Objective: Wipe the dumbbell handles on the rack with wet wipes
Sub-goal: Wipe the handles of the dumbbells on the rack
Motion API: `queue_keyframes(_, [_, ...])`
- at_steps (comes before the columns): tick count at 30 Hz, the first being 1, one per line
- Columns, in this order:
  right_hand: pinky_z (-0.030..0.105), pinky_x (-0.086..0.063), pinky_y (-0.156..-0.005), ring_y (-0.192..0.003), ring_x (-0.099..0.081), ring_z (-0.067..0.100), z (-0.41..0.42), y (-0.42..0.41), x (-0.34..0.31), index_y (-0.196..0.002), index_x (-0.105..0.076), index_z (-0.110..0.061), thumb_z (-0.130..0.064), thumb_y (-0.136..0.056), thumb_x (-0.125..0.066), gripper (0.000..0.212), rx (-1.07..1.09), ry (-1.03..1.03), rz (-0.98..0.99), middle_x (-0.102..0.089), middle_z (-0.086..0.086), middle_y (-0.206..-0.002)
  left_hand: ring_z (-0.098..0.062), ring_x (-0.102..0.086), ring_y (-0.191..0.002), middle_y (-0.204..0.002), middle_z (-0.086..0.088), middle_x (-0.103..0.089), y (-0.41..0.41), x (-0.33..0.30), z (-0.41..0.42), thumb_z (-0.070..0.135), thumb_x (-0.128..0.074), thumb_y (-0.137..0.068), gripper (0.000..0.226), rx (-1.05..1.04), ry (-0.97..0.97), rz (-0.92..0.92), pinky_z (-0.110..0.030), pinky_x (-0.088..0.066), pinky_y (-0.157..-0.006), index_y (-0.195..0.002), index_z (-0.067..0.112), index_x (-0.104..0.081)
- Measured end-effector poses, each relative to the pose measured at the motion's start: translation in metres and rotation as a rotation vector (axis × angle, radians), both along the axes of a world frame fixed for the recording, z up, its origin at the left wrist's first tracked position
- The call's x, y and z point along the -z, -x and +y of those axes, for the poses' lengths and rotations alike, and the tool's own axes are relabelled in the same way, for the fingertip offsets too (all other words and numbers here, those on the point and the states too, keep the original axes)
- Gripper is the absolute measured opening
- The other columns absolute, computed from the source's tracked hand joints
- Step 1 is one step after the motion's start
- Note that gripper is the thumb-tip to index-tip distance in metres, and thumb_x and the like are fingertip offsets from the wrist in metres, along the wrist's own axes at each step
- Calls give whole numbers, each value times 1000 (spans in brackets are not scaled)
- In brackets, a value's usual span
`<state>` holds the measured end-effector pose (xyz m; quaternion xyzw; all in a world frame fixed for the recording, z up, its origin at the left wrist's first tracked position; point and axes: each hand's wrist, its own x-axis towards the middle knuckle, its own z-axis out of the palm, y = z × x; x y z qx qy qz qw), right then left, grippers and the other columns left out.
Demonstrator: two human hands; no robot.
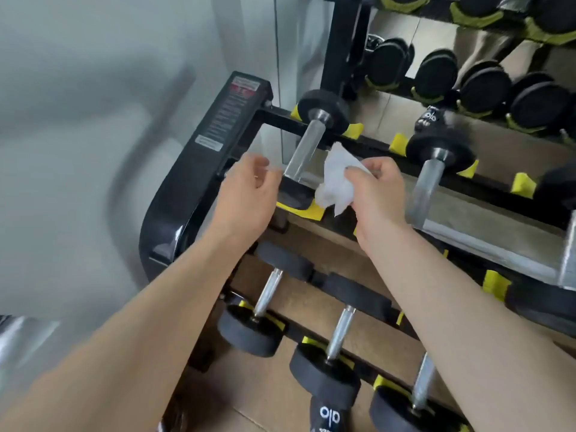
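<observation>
right hand [378, 194] squeezes the wet wipe [335, 182] just right of the far-left dumbbell handle [304, 151] | left hand [249, 188] loosely curled, empty | we find the handle blurry, near end hidden | rack [193, 169] cut off right

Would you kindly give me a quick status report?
Right hand grips wet wipe. Left hand empty, open. Wipe beside leftmost top-row dumbbell handle. Nothing blocking.

A mirror [396, 32] fills the upper right. Left of the mirror runs a pale grey wall [93, 73] — badly blurred. Below the mirror lies tan wood-look floor [268, 397]. Just left of the mirror's edge sits a red-and-white warning sticker [247, 86] — print unreadable.
</observation>
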<state>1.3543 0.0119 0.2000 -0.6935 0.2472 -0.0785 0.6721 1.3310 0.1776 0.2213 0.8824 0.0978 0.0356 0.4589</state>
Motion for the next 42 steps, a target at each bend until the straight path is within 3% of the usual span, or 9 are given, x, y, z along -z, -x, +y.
queue_keyframes(5, [17, -41, -64, -71, -52, 9, 10, -65, -6, -88, -59, -24, -17, -86, -62, 8, -22, 264, -160, -54, -11, -75, 1, -60, -96, -110, 15, -64, -70, -8, 11, 33, -53, -100, 26, 25, -35, 12, -23, -47, -86, -124, 27, -62])
queue_keyframes(12, [3, -34, -65, -80, -50, 3, 38, -101, 9, -102, -70, -20, -22, -96, -60, 11, -265, 598, -180, -56, -3, -96, -15, -63, -107, -112, 9, -66, -137, -4, 22, 40, -52, -101, 30, 261, -122, 163, -36, -52, -92, -128, 29, -56])
queue_keyframes(18, [12, -41, -72, -86, -53, 3, 35, -95, 23, -103, -68, -28, -21, -98, -59, 12, -351, 617, -160, -57, -4, -97, -31, -51, -133, -150, 8, -47, -186, -9, 16, 39, -41, -107, 45, 525, -78, 94, -47, -43, -109, -152, 41, -34])
queue_keyframes(20, [10, -41, -70, -87, -54, 3, 36, -100, 21, -98, -69, -28, -16, -96, -61, 14, -265, 577, -176, -60, -4, -96, -16, -44, -140, -153, 12, -45, -200, -8, 13, 43, -36, -108, 43, 622, -85, 105, -38, -37, -116, -151, 41, -39])
queue_keyframes(24, [12, -43, -78, -89, -52, 8, 45, -111, 21, -98, -73, -15, -9, -91, -66, 11, -75, 752, -278, -56, 3, -101, 2, -49, -123, -136, 20, -56, -225, -6, 8, 42, -34, -109, 36, 737, -99, 131, -22, -38, -100, -140, 39, -53])
queue_keyframes(27, [18, -46, -73, -87, -51, 13, 47, -107, 31, -101, -73, -12, -13, -91, -69, 11, -159, 906, -313, -51, 2, -100, 8, -55, -104, -111, 23, -61, -234, -4, 7, 40, -39, -108, 27, 737, -61, 142, -18, -42, -86, -127, 37, -57])
queue_keyframes(31, [21, -46, -65, -77, -52, 11, 35, -101, 40, -118, -70, -13, -17, -95, -63, 24, -341, 917, -324, -50, 0, -98, 14, -53, -100, -107, 23, -60, -235, 2, 6, 39, -40, -107, 22, 740, 26, 189, -13, -36, -80, -123, 37, -56])
queue_keyframes(36, [26, -48, -62, -71, -55, 10, 37, -96, 37, -88, -74, -8, -25, -99, -58, 26, -536, 804, -341, -57, -1, -86, 2, -57, -110, -109, 21, -63, -238, 4, 7, 39, -42, -107, 20, 720, 141, 266, -25, -42, -99, -119, 37, -58])
queue_keyframes(42, [17, -49, -74, -81, -59, 9, 16, -119, 30, -107, -76, -9, -7, -94, -66, 17, -430, 873, -394, -61, 2, -94, 2, -58, -107, -109, 16, -64, -238, 4, 6, 35, -42, -108, 20, 737, 185, 267, -17, -42, -93, -119, 31, -58])
